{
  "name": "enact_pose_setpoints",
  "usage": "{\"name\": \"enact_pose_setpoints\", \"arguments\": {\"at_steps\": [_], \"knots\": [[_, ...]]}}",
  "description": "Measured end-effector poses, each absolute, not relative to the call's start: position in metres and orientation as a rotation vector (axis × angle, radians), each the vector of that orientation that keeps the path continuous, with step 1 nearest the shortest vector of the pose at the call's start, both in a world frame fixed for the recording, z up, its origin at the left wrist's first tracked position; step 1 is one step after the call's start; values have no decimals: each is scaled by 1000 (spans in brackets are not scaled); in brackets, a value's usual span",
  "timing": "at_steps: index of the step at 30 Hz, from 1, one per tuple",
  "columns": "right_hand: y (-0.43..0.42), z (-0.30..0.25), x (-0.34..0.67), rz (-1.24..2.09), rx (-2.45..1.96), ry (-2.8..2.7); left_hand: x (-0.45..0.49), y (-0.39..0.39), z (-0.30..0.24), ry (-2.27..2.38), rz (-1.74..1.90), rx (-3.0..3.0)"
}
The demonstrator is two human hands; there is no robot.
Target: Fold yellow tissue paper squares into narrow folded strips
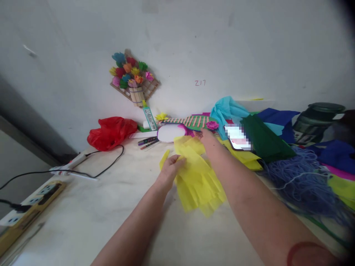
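The left hand [170,168] pinches yellow paper [201,184]; right hand [202,134], I cannot tell. Rightward lies a phone [238,137]; beyond the worktop [116,199], a wall [180,44].

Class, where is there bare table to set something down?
Bare: the table between tan power strip and left forearm; also between it and right forearm, below the yellow sheets. Crowded: along the wall, and outside the right forearm, with phone, green sheet and blue cord.

Right hand [200,133]: fingers partly hidden; grip unclear. Black-framed phone [239,137]: screen pixelated, unreadable. Teal-and-white barcode label [150,119]: print too small to read. Yellow-and-white power strip [31,212]: cut off at left edge. Tangled blue-violet cord [305,177]: blurred toward lower right.
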State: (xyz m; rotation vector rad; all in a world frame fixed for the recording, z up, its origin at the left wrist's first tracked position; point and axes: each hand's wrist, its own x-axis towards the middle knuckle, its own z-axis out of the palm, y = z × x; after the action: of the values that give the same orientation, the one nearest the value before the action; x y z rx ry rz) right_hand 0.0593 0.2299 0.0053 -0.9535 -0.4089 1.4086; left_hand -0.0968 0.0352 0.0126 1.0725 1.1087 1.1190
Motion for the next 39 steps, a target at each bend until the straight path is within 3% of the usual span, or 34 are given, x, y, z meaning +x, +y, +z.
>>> {"name": "enact_pose_setpoints", "arguments": {"at_steps": [18,27,39], "knots": [[147,24,52,1396,-932,-381,-92,0,18,1067,933,1270],[126,24,-14,1578,-1024,-542,-127,-17,42,971,455,1725],[137,28,-86,1720,-1177,-683,-151,-12,28,959,432,1717]]}}
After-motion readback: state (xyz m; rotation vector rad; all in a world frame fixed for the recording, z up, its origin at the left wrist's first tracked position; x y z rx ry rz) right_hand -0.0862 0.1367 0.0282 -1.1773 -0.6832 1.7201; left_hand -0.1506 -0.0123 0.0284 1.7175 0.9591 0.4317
